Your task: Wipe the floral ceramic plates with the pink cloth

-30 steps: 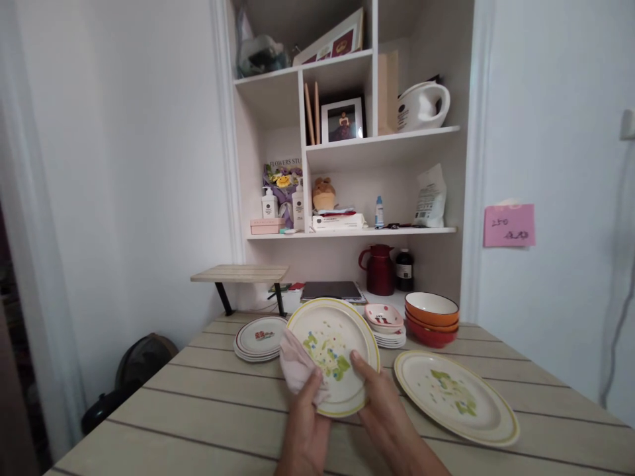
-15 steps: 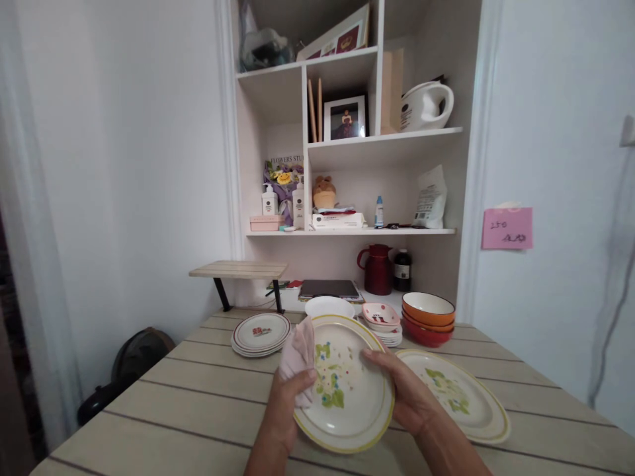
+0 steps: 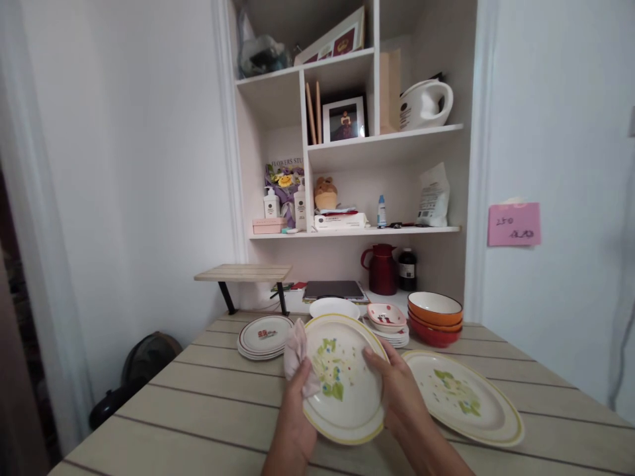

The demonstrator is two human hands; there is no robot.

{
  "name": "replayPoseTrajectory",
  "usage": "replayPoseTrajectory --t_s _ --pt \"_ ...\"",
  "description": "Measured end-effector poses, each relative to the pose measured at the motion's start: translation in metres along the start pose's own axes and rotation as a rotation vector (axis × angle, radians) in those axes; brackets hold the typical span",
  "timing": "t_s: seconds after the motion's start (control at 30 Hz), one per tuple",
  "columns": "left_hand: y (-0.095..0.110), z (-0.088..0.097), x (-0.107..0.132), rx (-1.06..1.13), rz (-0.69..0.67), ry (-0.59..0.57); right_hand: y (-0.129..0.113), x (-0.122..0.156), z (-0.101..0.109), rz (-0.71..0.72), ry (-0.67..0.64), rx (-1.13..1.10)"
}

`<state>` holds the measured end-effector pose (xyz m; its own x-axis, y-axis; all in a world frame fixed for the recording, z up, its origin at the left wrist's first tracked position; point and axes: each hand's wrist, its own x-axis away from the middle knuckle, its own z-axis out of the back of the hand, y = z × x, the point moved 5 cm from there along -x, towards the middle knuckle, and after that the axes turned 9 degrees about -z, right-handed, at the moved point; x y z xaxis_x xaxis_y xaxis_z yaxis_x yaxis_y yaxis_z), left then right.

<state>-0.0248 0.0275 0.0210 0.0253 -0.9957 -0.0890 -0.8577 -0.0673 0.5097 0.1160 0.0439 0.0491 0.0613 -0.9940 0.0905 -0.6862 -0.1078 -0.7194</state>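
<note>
Both my hands hold up a cream plate (image 3: pixel 347 390) with a yellow rim and green leaf pattern, tilted toward me above the table. My left hand (image 3: pixel 296 403) grips its left edge and pinches a pale pink cloth (image 3: pixel 296 347) against the plate's face. My right hand (image 3: pixel 397 390) is closed on the plate's right edge, thumb on the front.
A matching plate (image 3: pixel 464 403) lies flat on the wooden table (image 3: pixel 198 410) to the right. Behind stand stacked orange bowls (image 3: pixel 434 317), small patterned dishes (image 3: pixel 387 324), a white bowl (image 3: pixel 333 307) and red-rimmed plates (image 3: pixel 262 335). A shelf unit (image 3: pixel 357 142) backs the table.
The plate has tilted and turned slightly in my hands; the pink cloth has shifted up along its left side. The view has wobbled a little.
</note>
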Motion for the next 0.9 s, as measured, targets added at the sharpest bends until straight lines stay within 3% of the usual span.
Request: replayPoseTrajectory --t_s 0.17,0.3,0.5,0.73,0.9 --pt "-0.021 -0.010 0.006 0.091 -0.009 0.004 0.002 0.002 0.002 0.139 0.112 -0.090" --pt "-0.022 -0.013 0.006 0.096 -0.036 -0.009 0.008 0.008 -0.006 0.200 0.085 -0.105" --pt "0.006 -0.003 0.005 -0.105 -0.152 0.081 0.007 0.004 -0.009 -0.006 -0.049 -0.047" --pt "0.025 -0.002 0.002 -0.269 -0.202 0.007 0.006 0.004 -0.003 -0.402 -0.174 -0.080" --pt "0.022 0.003 -0.005 -0.256 -0.184 0.037 0.022 -0.004 0.001 -0.425 -0.208 -0.041"
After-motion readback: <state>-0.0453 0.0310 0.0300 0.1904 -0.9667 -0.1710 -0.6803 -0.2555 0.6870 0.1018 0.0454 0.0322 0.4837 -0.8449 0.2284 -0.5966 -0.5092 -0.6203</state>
